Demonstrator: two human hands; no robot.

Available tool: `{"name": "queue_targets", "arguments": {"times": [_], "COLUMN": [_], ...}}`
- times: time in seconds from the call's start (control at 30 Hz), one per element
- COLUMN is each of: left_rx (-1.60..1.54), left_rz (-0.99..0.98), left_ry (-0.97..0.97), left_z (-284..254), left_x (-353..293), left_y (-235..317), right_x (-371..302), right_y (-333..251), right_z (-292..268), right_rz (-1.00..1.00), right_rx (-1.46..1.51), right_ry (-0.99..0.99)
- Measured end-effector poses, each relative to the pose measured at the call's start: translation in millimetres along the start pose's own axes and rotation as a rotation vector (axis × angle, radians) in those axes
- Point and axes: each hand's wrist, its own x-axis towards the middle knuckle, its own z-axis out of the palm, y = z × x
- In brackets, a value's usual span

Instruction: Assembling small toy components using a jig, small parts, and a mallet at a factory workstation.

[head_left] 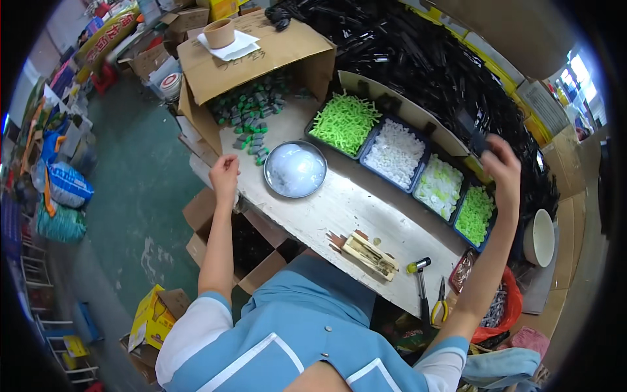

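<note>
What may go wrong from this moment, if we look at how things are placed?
The black pile is heaped behind the bins; with the right hand reaching beside it, loose pieces might slide down among them. Also, the hammer and pliers lie near the edge of the table, so an elbow bump could drop them.

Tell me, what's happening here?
The wearer's right hand is at the heap of black parts, seemingly fingering one. The left hand, with nothing visible in it, is left of the metal dish. Trays of green and white pieces line the bench; the mallet and pliers lie unheld.
</note>
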Motion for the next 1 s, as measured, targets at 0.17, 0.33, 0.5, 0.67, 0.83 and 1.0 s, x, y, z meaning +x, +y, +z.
{"name": "queue_targets", "arguments": {"times": [0.17,0.33,0.5,0.67,0.83,1.0], "left_rx": [0.382,0.472,0.620,0.676,0.615,0.733], "left_rz": [0.433,0.515,0.520,0.679,0.698,0.666], "left_ry": [-0.036,-0.270,-0.423,-0.385,-0.335,-0.345], "left_z": [7.6,26.0,23.5,22.6,20.9,10.9], "left_x": [20.4,27.7,29.4,23.8,13.9,8.3], "left_y": [-19.5,-24.5,-24.2,-23.0,-21.5,-11.4], "right_x": [-98.6,-152.7,-143.6,-130.4,-145.4,-150.6], "right_y": [4.3,42.6,57.8,86.2,84.1,91.8], "right_z": [22.0,75.3,122.0,119.4,130.7,159.7], "right_rz": [-0.036,-0.165,-0.265,-0.031,-0.182,-0.306], "right_rx": [-0.664,-1.287,-0.948,-0.659,-0.683,-0.766], "right_ry": [-0.445,-0.492,-0.324,-0.407,-0.326,-0.384]}}
